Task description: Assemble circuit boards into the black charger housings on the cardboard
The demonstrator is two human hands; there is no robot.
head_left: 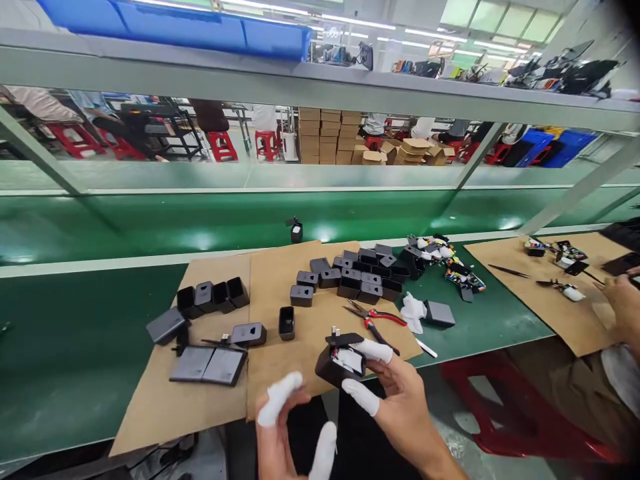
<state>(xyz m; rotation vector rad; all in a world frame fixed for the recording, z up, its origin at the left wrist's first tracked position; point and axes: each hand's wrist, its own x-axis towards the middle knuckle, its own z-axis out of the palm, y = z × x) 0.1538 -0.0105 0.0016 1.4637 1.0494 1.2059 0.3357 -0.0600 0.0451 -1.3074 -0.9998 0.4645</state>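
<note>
My right hand [400, 393], with white finger cots on thumb and finger, grips a small black device housing [327, 365]. Its top end is open, showing white and red parts inside, and a dark cover piece sticks out above it. Just left of it, my left hand [285, 433] has its capped thumb and finger spread apart, with nothing between them. Beyond the hands lie red-handled pliers [375, 317] and one upright empty black housing [287, 323]. A cluster of similar black housings [350, 277] sits further back on brown cardboard [270, 360].
At left are more housings [213, 297] and flat grey units [207, 365]. Circuit assemblies [440, 253] pile up at back right, near a white cloth [414, 312] and a grey box [440, 313]. A co-worker's hand [623, 300] works at far right. A shelf beam [320, 87] crosses above.
</note>
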